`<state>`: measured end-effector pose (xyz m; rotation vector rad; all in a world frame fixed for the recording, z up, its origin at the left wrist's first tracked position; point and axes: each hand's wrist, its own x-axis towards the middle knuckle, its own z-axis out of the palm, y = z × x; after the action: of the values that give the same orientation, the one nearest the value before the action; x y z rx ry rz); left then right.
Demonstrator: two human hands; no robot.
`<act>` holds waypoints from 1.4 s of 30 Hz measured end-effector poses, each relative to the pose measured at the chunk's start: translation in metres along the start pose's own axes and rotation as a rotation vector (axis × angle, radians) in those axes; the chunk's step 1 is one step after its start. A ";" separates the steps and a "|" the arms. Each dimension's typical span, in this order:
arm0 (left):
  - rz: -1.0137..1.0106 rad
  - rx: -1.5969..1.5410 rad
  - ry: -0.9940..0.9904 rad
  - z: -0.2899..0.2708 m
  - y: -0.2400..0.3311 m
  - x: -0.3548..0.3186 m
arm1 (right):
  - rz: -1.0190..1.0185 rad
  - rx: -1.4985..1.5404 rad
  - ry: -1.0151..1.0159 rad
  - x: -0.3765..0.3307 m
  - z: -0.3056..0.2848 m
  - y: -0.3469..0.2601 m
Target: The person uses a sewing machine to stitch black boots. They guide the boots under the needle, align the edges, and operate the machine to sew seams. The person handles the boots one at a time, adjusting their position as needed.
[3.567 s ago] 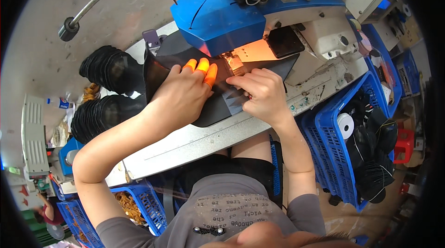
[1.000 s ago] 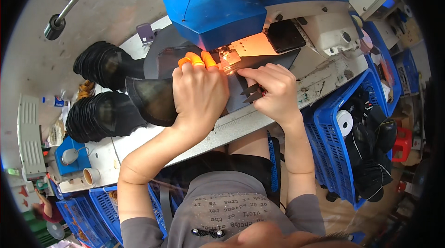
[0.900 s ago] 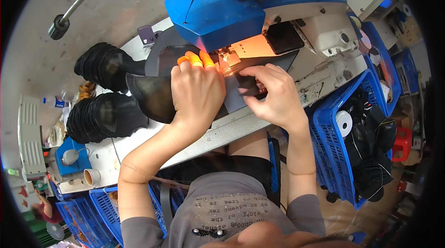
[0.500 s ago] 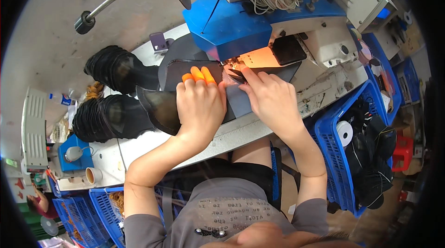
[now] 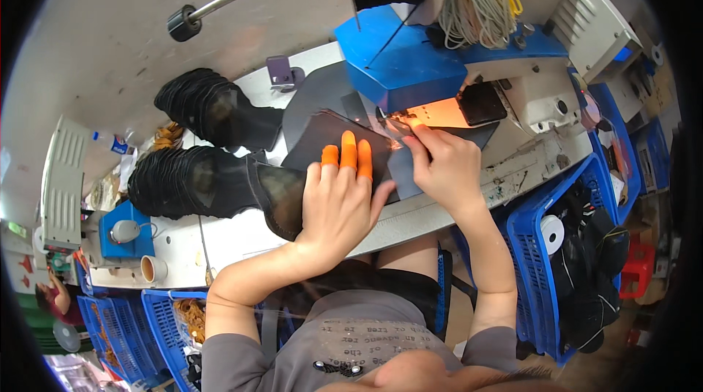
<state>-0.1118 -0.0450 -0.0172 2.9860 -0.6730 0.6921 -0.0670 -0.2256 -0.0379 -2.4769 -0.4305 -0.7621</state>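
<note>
My left hand (image 5: 340, 205) lies fairly flat on a dark grey sheet-like piece (image 5: 333, 141), fingers stretched out, orange covers on three fingertips. The piece reaches under the blue head of a sewing machine (image 5: 403, 62), where a lamp lights the needle area (image 5: 395, 124) orange. Right beside that spot my right hand (image 5: 447, 172) is closed in a pinch; what sits between its fingertips is too small and partly hidden to name. Left of my left hand, a dark curved piece (image 5: 282, 198) lies at the end of a row of stacked black pieces (image 5: 172, 183).
Another black stack (image 5: 212, 110) lies behind on the white table (image 5: 172, 245). A black phone-like slab (image 5: 482, 104) rests on the machine bed. A blue crate (image 5: 527, 267) of black pieces stands at the right. A paper cup (image 5: 153, 269) is near the table's left front.
The view has shifted, so the scene sits further right. My left fingers have straightened over the dark piece, which has turned. My right fingers have drawn into a pinch, their dark pointed item no longer distinct.
</note>
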 end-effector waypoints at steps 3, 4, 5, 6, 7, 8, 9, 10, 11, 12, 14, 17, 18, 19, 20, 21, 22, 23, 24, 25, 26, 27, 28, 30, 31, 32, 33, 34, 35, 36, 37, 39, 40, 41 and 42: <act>0.056 -0.045 -0.016 -0.013 -0.011 -0.015 | 0.027 0.073 0.028 -0.002 -0.001 0.000; 0.077 -0.049 -0.024 -0.017 -0.017 -0.020 | 0.031 0.077 0.040 -0.002 -0.001 -0.001; 0.144 -0.035 -0.016 -0.016 -0.026 -0.024 | 0.037 0.079 0.053 -0.003 0.000 -0.002; 0.211 -0.022 -0.009 -0.010 -0.039 -0.030 | 0.041 0.076 0.062 -0.003 -0.002 -0.002; 0.271 0.002 -0.004 -0.006 -0.054 -0.037 | 0.039 0.083 0.063 -0.004 0.000 -0.003; 0.286 -0.038 0.047 0.000 -0.074 -0.042 | 0.043 0.080 0.064 -0.005 0.002 -0.001; 0.266 -0.064 0.113 0.008 -0.094 -0.053 | 0.043 0.082 0.067 -0.005 0.003 -0.001; 0.240 -0.029 0.193 0.025 -0.120 -0.072 | 0.044 0.080 0.061 -0.004 0.001 -0.004; 0.247 0.045 0.232 0.038 -0.146 -0.087 | 0.039 0.082 0.065 -0.003 0.001 -0.005; 0.221 0.109 0.115 0.049 -0.169 -0.103 | 0.035 0.079 0.066 -0.003 0.002 -0.006; 0.157 0.152 -0.221 0.064 -0.198 -0.128 | 0.007 0.059 0.077 -0.003 0.003 -0.005; 0.066 0.009 -0.278 0.071 -0.206 -0.135 | 0.029 0.043 0.048 -0.004 0.000 -0.005; 0.047 -0.017 -0.261 0.073 -0.206 -0.131 | 0.037 0.049 0.057 -0.004 0.001 -0.005; 0.000 -0.067 -0.164 0.078 -0.201 -0.122 | 0.044 0.048 0.063 -0.005 0.001 -0.005; -0.026 -0.051 -0.081 0.084 -0.199 -0.113 | 0.042 0.060 0.071 -0.004 0.001 -0.006; -0.049 -0.035 0.001 0.091 -0.196 -0.103 | 0.043 0.064 0.071 -0.005 0.002 -0.005; -0.083 -0.031 0.072 0.096 -0.189 -0.082 | 0.049 0.050 0.072 -0.005 0.002 -0.004; -0.121 -0.065 0.147 0.104 -0.190 -0.069 | 0.047 0.050 0.073 -0.004 0.002 -0.005; -0.177 -0.037 0.142 0.117 -0.193 -0.053 | 0.048 0.049 0.070 -0.004 0.001 -0.005; -0.234 -0.005 0.132 0.128 -0.197 -0.039 | 0.050 0.053 0.066 -0.004 0.000 -0.006; -0.280 0.044 0.026 0.133 -0.196 -0.026 | 0.052 0.059 0.062 -0.004 0.001 -0.005; -0.326 0.092 -0.081 0.138 -0.196 -0.014 | 0.051 0.065 0.053 -0.003 0.001 -0.005; -0.357 0.129 -0.182 0.142 -0.195 0.000 | 0.058 0.056 0.051 -0.003 -0.003 -0.005; -0.335 0.213 -0.352 0.165 -0.208 0.009 | 0.053 0.072 0.047 -0.002 -0.003 -0.007; -0.320 0.253 -0.437 0.180 -0.213 0.009 | 0.048 0.080 0.051 -0.002 -0.003 -0.008; -0.291 0.254 -0.347 0.186 -0.212 0.009 | 0.049 0.087 0.056 -0.002 -0.003 -0.008; -0.304 0.214 -0.290 0.189 -0.217 0.010 | 0.046 0.089 0.060 -0.001 -0.003 -0.008; -0.316 0.171 -0.237 0.184 -0.218 0.012 | 0.046 0.090 0.061 -0.001 -0.003 -0.008; -0.330 0.129 -0.184 0.177 -0.220 0.014 | 0.045 0.092 0.062 -0.002 -0.002 -0.008; -0.334 0.131 -0.064 0.168 -0.226 0.015 | 0.037 0.096 0.064 -0.002 -0.001 -0.008; -0.311 0.107 -0.010 0.148 -0.225 0.020 | 0.037 0.089 0.066 -0.003 -0.002 -0.007; -0.327 0.109 0.124 0.114 -0.226 0.023 | 0.016 0.128 0.069 -0.004 -0.004 -0.006; -0.320 0.114 0.170 0.099 -0.230 0.024 | 0.003 0.164 0.071 -0.004 -0.005 -0.005; -0.313 0.119 0.214 0.083 -0.230 0.026 | -0.009 0.201 0.072 -0.004 -0.005 -0.004; -0.275 0.113 0.276 0.067 -0.227 0.026 | 0.036 0.231 0.015 -0.006 -0.009 -0.003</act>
<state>0.0298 0.1438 -0.0457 2.9105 -0.2114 1.1199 -0.0764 -0.2289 -0.0341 -2.2563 -0.4411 -0.6757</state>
